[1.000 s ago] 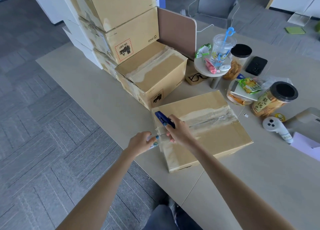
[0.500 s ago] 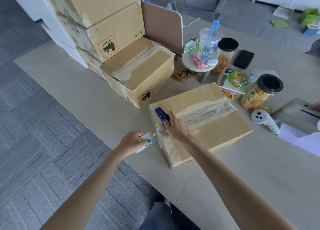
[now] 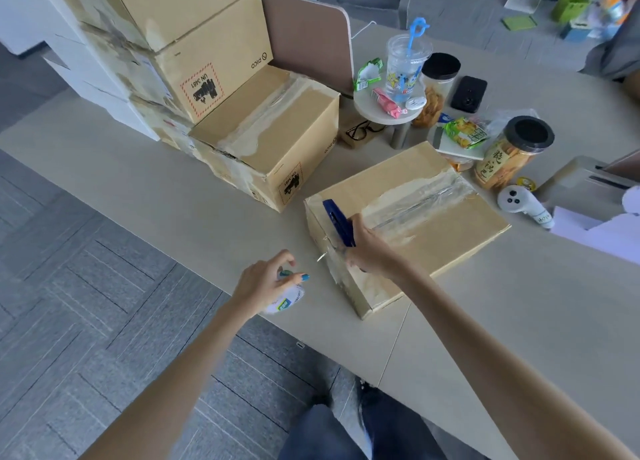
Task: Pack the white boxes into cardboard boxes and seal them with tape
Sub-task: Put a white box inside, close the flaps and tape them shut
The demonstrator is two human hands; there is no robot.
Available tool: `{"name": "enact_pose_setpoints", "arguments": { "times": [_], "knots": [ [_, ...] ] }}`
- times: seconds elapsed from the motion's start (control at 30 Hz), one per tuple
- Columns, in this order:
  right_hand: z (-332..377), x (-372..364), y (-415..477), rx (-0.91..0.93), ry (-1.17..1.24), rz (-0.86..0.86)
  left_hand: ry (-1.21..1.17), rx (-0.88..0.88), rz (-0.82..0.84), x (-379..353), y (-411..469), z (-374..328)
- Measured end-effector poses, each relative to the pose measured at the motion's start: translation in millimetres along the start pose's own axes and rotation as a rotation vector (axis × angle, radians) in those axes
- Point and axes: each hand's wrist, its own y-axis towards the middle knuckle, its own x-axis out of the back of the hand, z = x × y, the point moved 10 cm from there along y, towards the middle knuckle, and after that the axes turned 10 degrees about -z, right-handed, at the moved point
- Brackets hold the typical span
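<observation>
Left grip [image 3: 265, 281], fingers curled on tape roll [image 3: 287, 301], has drawn off the cardboard box [image 3: 450, 232] on the surface [image 3: 166, 200] — tape prob. cut, seam sealed — right grip [image 3: 372, 253] holds blue cutter [image 3: 336, 221] at box top.

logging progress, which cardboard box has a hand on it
The low box lying alone at the table edge: the right hand, gripping a blue tool, rests on its taped end. The stacked boxes at the left are untouched.

The cardboard box [image 3: 450, 241] has a matt surface, with a glossy, wrinkled strip of clear tape [image 3: 426, 200] on top. The blue cutter [image 3: 334, 217] looks like smooth plastic, the tape roll [image 3: 287, 300] shiny. The table [image 3: 173, 200] is smooth and matt.
</observation>
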Motion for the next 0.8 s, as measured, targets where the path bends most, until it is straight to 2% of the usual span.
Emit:
{"name": "enact_pose_setpoints", "arguments": {
  "times": [0.1, 0.23, 0.37, 0.53, 0.8],
  "knots": [
    [1, -13, -14, -0.04, 0.093, 0.001, -0.092, -0.06, 0.046, -2, 2, -3],
    [6, -27, -30, -0.077, 0.159, -0.038, -0.278, -0.011, 0.109, -7, 6, 8],
    [8, -22, -49, -0.05, -0.085, -0.153, -0.247, -0.069, 0.14, -7, 10, 2],
    [27, -16, -80, 0.102, -0.484, -0.265, -0.253, -0.071, 0.125, -6, 14, 3],
    [41, -36, -85, 0.096, -0.72, -0.297, -0.275, -0.075, 0.096, 1, 13, -2]
  ]
}}
